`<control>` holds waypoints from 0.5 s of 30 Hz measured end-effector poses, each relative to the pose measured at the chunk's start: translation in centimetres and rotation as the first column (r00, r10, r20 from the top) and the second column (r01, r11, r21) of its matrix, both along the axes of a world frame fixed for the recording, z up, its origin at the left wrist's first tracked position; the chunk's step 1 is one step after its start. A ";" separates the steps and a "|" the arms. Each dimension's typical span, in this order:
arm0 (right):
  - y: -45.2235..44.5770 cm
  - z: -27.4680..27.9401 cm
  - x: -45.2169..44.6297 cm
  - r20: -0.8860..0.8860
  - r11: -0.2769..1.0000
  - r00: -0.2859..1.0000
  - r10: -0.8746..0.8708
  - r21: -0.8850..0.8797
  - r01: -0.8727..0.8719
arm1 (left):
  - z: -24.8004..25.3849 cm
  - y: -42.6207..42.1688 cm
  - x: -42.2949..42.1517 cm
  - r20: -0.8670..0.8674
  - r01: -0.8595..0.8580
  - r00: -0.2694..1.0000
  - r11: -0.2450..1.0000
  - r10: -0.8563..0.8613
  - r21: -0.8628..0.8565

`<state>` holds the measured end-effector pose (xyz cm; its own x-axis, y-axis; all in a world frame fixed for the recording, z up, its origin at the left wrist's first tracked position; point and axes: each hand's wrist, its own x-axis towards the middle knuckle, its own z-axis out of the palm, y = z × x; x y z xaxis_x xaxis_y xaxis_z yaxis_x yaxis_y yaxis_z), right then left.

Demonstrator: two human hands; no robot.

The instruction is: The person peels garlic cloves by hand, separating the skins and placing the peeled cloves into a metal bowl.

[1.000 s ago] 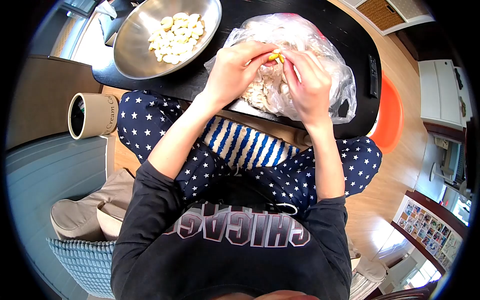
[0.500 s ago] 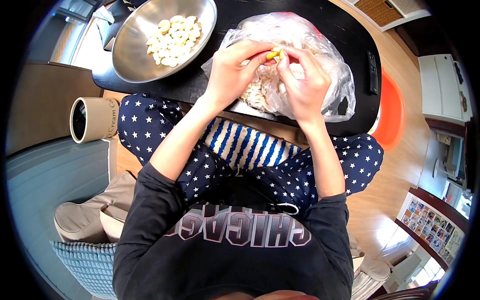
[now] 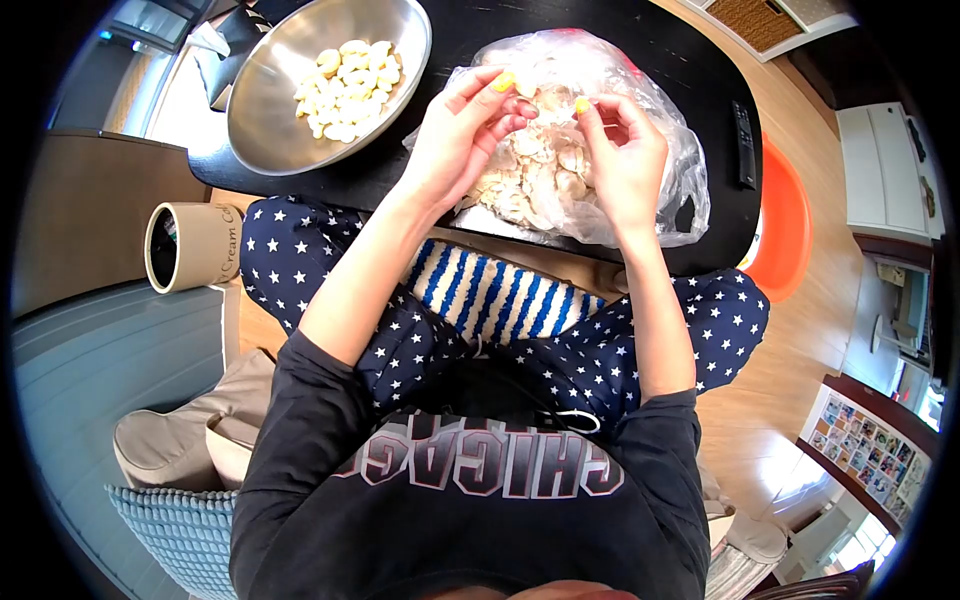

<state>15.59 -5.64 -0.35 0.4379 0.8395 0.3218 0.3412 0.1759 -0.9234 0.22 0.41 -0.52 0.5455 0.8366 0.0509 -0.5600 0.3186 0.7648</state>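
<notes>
My left hand (image 3: 455, 140) is over the left part of a clear plastic bag (image 3: 685, 180), palm partly turned up. Its yellow-nailed thumb lies against the index finger and its other fingers curl loosely. Just right of it, my right hand (image 3: 630, 165) has its yellow-nailed thumb close to its curled fingertips. Anything in either pinch is too small to make out. The hands are apart. Pale, flaky husks or pods (image 3: 535, 180) fill the open bag below them. Peeled, pale yellow pieces (image 3: 350, 90) lie in a steel bowl (image 3: 260, 110) at the upper left.
The black table (image 3: 450, 35) holds the bag, the bowl and a remote control (image 3: 744, 145) near its right edge. An orange round object (image 3: 785, 220) is beyond that edge. A beige bin (image 3: 200, 245) stands at the left. A blue-and-white striped cloth (image 3: 500, 290) lies by my legs.
My hands were together at their fingertips over the bag and have now moved apart. My left hand has turned its palm upward and shifted slightly left. More of the husks shows between them.
</notes>
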 end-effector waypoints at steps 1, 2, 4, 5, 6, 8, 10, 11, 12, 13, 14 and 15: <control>0.0 0.0 0.1 0.116 1.000 0.993 -0.011 -0.028 0.014 | -0.1 0.1 -0.1 -0.001 0.000 1.000 1.000 0.000 0.002; -0.1 0.3 0.2 0.115 1.000 0.993 -0.010 -0.027 0.014 | -0.2 0.2 -0.1 0.071 0.039 0.997 0.998 -0.035 -0.057; -0.4 0.8 0.3 0.220 0.987 0.973 0.069 -0.154 -0.035 | -0.2 0.2 -0.1 0.147 0.082 0.987 0.990 -0.065 -0.113; -0.4 0.8 0.4 0.220 0.987 0.973 0.070 -0.155 -0.036 | 0.1 0.2 -0.1 0.137 0.091 0.988 0.989 -0.074 -0.120; -0.3 0.7 0.6 0.317 0.989 0.944 0.090 -0.141 -0.047 | 0.3 0.1 -0.1 0.128 0.100 0.988 0.987 -0.083 -0.129; -0.2 0.5 0.8 0.410 0.990 0.905 0.110 -0.130 -0.061 | 0.4 0.3 -0.1 0.076 0.092 0.993 0.992 -0.085 -0.084; -0.2 0.3 1.0 0.349 0.978 0.921 0.172 -0.176 -0.116 | 0.5 0.2 -0.1 0.024 0.087 0.996 0.995 -0.086 -0.039; -0.2 0.2 1.0 0.349 0.977 0.921 0.173 -0.177 -0.117 | 0.7 0.0 -0.1 -0.170 0.038 0.985 0.996 -0.023 0.087; -0.1 0.2 1.1 0.359 0.974 0.914 0.187 -0.186 -0.127 | 0.7 -0.1 0.0 -0.348 0.014 0.935 0.976 0.064 0.217; -0.1 0.1 1.2 0.369 0.971 0.907 0.202 -0.195 -0.137 | 0.6 -0.1 -0.1 -0.347 0.012 0.935 0.976 0.065 0.216; -0.1 0.0 1.2 0.370 0.971 0.906 0.204 -0.196 -0.139 | 0.3 0.1 -0.1 -0.407 0.034 0.908 0.950 0.100 0.310; 0.0 0.0 1.2 0.471 0.980 0.864 0.179 -0.163 -0.114 | 0.1 0.1 -0.2 -0.461 0.063 0.876 0.914 0.142 0.400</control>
